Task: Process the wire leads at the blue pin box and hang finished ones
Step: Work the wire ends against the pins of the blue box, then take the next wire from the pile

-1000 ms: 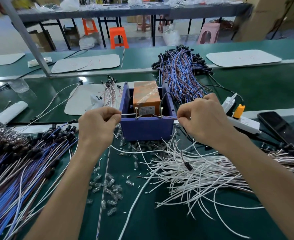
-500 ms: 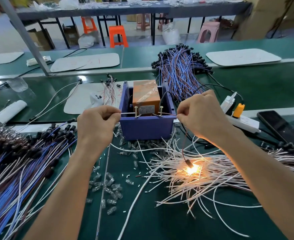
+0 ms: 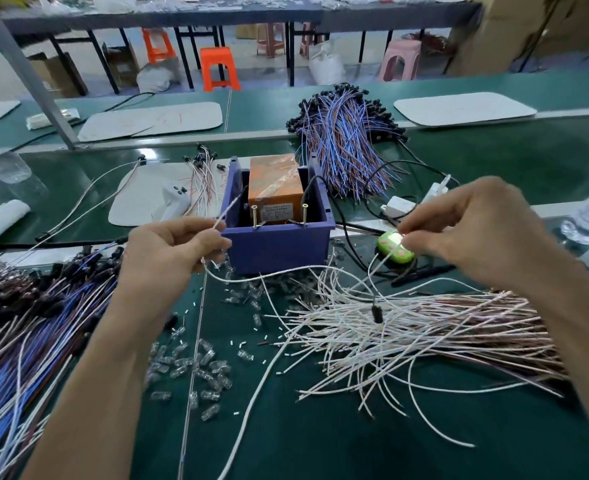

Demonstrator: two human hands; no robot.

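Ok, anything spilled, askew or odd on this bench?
Yes: clear bulbs and white snippets lie scattered loose on the green mat in front of the blue pin box, and the white leads sprawl in a tangle. The left hand and right hand pinch one lead between them; nothing looks damaged.

Nothing legible anywhere. Small white label (image 3: 275,210) low on the front of the orange block (image 3: 275,181) inside the blue pin box (image 3: 279,247): a few lines of dark print, too small and blurred to read. Faint red pen strokes on the white mat (image 3: 154,123) at the far side of the green surface (image 3: 321,445): no letter or number to make out
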